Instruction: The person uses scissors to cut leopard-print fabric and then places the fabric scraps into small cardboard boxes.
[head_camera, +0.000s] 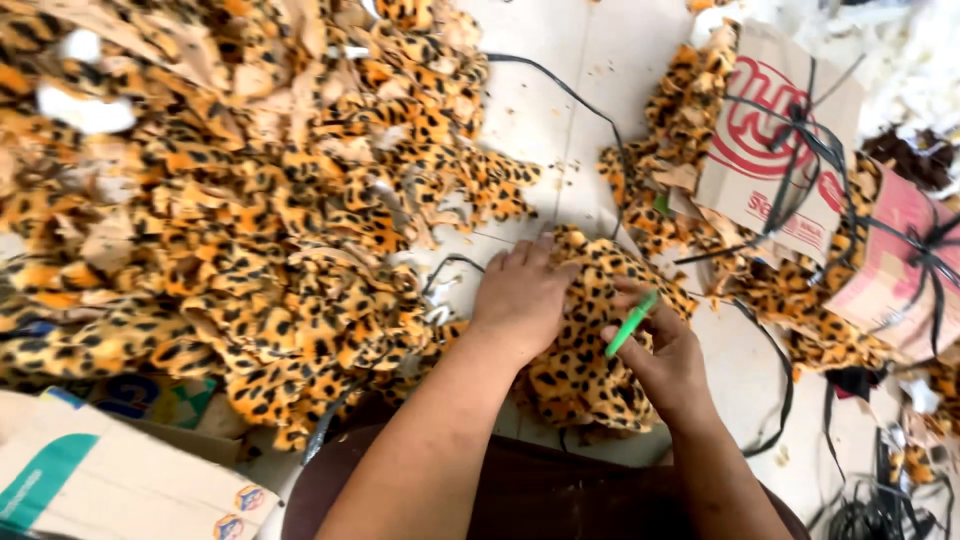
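A piece of leopard-print plush fabric (585, 350) lies on the white table in front of me. My left hand (522, 295) presses flat on its left part, fingers spread toward the far side. Just to the right, my right hand (665, 360) holds a green pen (631, 323), its tip against the fabric.
A big heap of leopard-print fabric pieces (230, 190) fills the left half. Bundles of the same fabric tied with black straps between cardboard sheets (775, 140) sit at the right. A cardboard box (100, 470) is at lower left. Black cords (560, 90) cross the white table (590, 60).
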